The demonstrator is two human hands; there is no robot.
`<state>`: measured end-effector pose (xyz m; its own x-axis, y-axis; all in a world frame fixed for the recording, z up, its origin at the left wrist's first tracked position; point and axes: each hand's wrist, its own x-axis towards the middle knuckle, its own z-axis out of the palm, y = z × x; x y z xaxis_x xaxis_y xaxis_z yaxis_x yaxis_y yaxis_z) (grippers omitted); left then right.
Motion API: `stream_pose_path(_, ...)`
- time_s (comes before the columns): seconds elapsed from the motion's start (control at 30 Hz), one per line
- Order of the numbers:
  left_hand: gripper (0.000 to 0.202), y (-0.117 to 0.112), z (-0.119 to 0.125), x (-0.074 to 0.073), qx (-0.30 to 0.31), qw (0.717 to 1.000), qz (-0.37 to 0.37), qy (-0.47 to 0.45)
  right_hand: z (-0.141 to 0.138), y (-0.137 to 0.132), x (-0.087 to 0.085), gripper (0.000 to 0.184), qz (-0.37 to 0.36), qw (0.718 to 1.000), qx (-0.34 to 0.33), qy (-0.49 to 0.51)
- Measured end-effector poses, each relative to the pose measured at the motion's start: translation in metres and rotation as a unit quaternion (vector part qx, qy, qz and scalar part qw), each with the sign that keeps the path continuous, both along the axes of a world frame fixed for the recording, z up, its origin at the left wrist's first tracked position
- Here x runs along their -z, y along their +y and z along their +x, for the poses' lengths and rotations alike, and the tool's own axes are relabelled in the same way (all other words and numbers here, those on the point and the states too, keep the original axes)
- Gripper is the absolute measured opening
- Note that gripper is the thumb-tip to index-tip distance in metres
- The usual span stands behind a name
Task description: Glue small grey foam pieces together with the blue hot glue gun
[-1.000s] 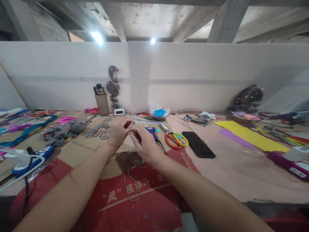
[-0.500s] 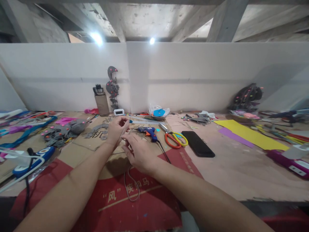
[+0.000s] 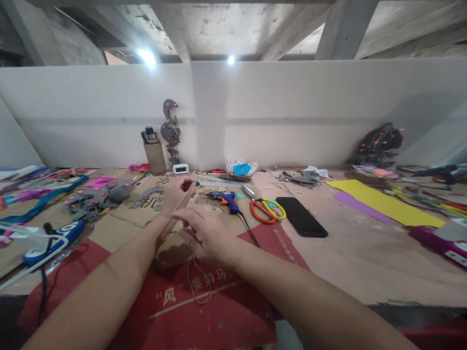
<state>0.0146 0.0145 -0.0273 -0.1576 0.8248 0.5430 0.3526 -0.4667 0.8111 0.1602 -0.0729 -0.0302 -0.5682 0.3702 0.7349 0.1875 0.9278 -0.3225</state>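
Observation:
My left hand (image 3: 177, 193) is raised over the cardboard, fingers pinched together on a thin grey cord with a small blue bit at the fingertips. My right hand (image 3: 204, 233) sits lower and nearer, fingers curled on the same cord (image 3: 197, 282), whose slack loops down over the red printed cardboard (image 3: 226, 311). A blue glue gun (image 3: 223, 198) lies just beyond both hands.
Orange and yellow scissors (image 3: 265, 210) and a black phone (image 3: 301, 217) lie right of the hands. Grey foam cut-outs (image 3: 95, 199) and a bottle (image 3: 153, 151) are at left. Yellow and purple foam sheets (image 3: 379, 204) are at right. A white wall (image 3: 277, 112) backs the table.
My right hand has drawn back toward me and downward, away from the left hand, pulling along the cord. The left hand stays pinched near the same spot.

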Motion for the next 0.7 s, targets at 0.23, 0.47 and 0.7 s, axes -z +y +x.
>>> stream_pose_path(0.23, 0.020, 0.001, 0.000, -0.011, 0.056, 0.980, 0.002, -0.190, 0.013, -0.004, -0.021, 0.022, 0.124, 0.990, -0.060, -0.041)
stream_pose_path(0.47, 0.028, 0.003, 0.000, -0.015, 0.112, 0.948, -0.049, -0.294, 0.048, 0.063, -0.008, 0.020, -0.099, 0.939, 0.326, 0.038)
stream_pose_path(0.7, 0.026, 0.006, 0.003, -0.009, 0.137, 0.946, -0.051, -0.289, 0.059, 0.109, 0.049, 0.012, -0.232, 0.900, 0.369, -0.011)
